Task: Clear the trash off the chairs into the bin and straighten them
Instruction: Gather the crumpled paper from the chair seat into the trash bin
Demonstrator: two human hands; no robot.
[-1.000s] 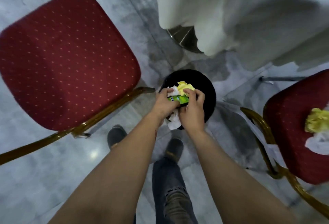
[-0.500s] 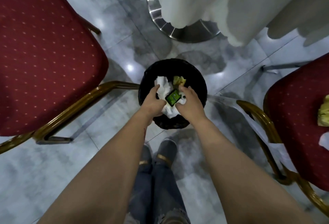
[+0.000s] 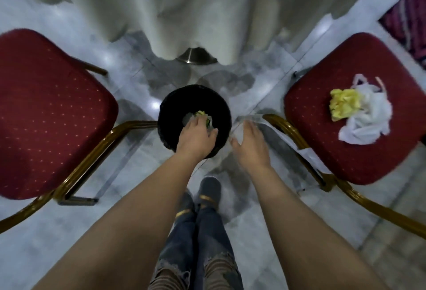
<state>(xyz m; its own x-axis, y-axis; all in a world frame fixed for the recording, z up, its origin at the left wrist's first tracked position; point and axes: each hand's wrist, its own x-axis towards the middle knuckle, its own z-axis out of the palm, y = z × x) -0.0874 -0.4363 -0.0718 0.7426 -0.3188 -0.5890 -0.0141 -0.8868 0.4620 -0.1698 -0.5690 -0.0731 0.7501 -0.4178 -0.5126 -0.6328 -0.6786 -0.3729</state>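
left hand [image 3: 196, 138] over bin [image 3: 219, 107], fingers in binned trash [image 3: 200, 113], grip unclear | right hand [image 3: 251, 145] spread, empty | yellow wad [image 3: 343, 105], white bag [image 3: 368, 126] on right chair [image 3: 341, 59], to the right, nearest right hand

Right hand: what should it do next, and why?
Probably reach over to the red chair on the right, for the yellow crumpled paper and white plastic bag lying on its seat. The right hand is open and empty beside the bin, and that trash is not yet cleared.
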